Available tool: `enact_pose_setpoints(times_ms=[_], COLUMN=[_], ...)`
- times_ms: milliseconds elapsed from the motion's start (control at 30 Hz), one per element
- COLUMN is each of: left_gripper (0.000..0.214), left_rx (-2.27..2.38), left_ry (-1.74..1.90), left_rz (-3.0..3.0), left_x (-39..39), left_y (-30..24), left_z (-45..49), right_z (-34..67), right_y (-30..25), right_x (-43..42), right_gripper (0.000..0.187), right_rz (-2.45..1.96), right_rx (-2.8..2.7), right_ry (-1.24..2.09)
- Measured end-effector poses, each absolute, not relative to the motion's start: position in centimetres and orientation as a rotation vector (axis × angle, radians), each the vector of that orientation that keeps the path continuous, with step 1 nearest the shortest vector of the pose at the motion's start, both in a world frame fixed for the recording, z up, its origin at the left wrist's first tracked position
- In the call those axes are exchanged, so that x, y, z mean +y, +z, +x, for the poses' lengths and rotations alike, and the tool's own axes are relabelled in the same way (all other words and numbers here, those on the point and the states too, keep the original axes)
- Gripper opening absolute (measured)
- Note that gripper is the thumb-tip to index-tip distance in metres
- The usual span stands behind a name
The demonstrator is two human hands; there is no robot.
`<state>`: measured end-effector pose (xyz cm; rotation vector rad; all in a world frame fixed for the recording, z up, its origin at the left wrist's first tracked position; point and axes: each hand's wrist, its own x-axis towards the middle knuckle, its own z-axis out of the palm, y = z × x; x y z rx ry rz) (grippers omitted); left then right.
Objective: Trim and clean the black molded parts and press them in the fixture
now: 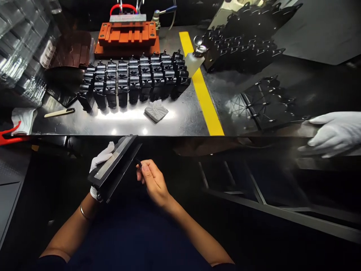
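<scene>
Head view: we found the left hand grasping the black housing, long axis slanted away rightward, the right hand pinching a dark sliver at the housing's right.

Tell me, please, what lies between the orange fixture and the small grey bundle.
In the head view, rows of black parts stand between the orange fixture and the small grey bundle.

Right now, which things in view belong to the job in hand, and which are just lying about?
In hand:
- black part, held in the gloved left hand
- small dark piece, pinched by the bare right hand

Apparently just lying about:
- pen-like tool
- grey pad
- white bottle

Rows of black parts may be related; I can't tell.
</scene>
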<state>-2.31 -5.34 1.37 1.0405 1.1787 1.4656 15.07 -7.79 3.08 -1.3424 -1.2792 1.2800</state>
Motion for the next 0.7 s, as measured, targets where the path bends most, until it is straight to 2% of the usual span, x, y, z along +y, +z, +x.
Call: enact_pose_setpoints(times_ms=[167,333,533,700], left_gripper=[0.027,0.023,0.022,0.022], left_rx=[1.064,1.091,1.201,1.126], left_ry=[1.671,1.727,1.576,1.608], left_rz=[1.176,1.184,1.202,1.179], left_x=[-5.6,-5.9,-6.2,-6.7], left_y=[1.5,2.3,3.2,3.6], left_z=[-1.5,-1.3,-2.4,-2.1], right_z=[14.2,14.0,15.0,16.8], right_y=[4.4,4.0,2.8,1.6], right_x=[-8.0,-7.9,-6.4,-4.8], right_gripper=[0.016,0.010,0.012,0.026], right_rz=[-1.127,-1.175,-1.267,-1.388], right_rx=[-1.342,-1.286,-1.165,-1.070], right_ry=[1.232,1.140,1.089,1.067])
